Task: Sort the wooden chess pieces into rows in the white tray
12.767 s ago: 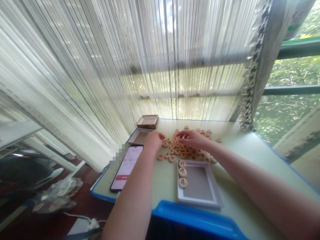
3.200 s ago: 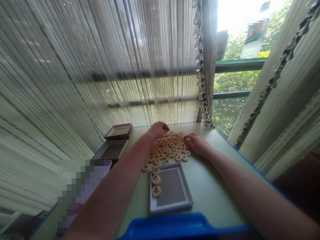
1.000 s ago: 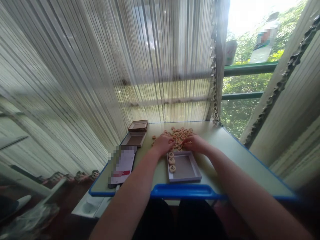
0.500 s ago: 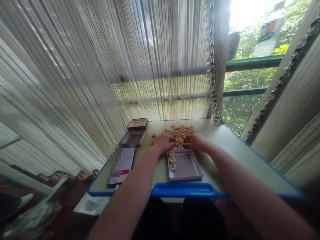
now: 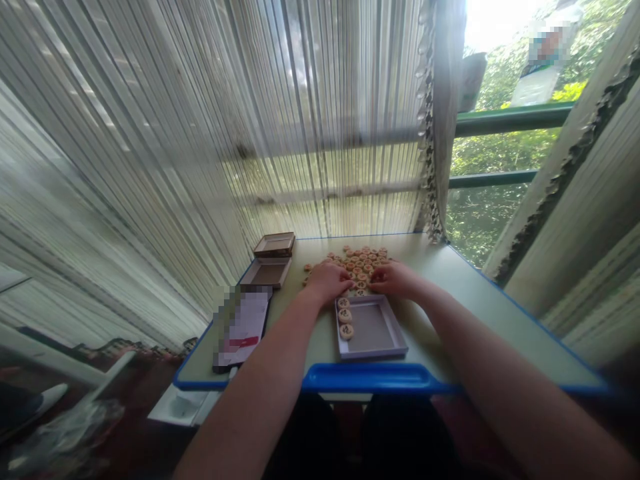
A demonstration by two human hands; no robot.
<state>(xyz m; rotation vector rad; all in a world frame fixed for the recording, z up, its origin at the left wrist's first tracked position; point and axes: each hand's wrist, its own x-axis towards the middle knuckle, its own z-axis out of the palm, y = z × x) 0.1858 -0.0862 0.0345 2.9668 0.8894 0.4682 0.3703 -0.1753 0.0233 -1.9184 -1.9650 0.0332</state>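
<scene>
Round wooden Chinese chess pieces lie in a loose pile on the table, several with dark or reddish characters. At the pile's near left side is my left hand, its fingers curled together and their tips beside the pieces. My right hand faces it from the right, fingers also bent and drawn together. Whatever either hand pinches is hidden by the fingers. Just below both hands lies a shallow white box with three chess pieces in a column along its left wall.
Another shallow box and a brown box sit at the table's left edge. Nearer is a phone, partly blurred out. The table has a blue rim and a blue front tray. Behind hangs a string curtain.
The view has tilted slightly. My hands stay at the pile's near edge, with only small finger movements; the three pieces in the box are the same.
</scene>
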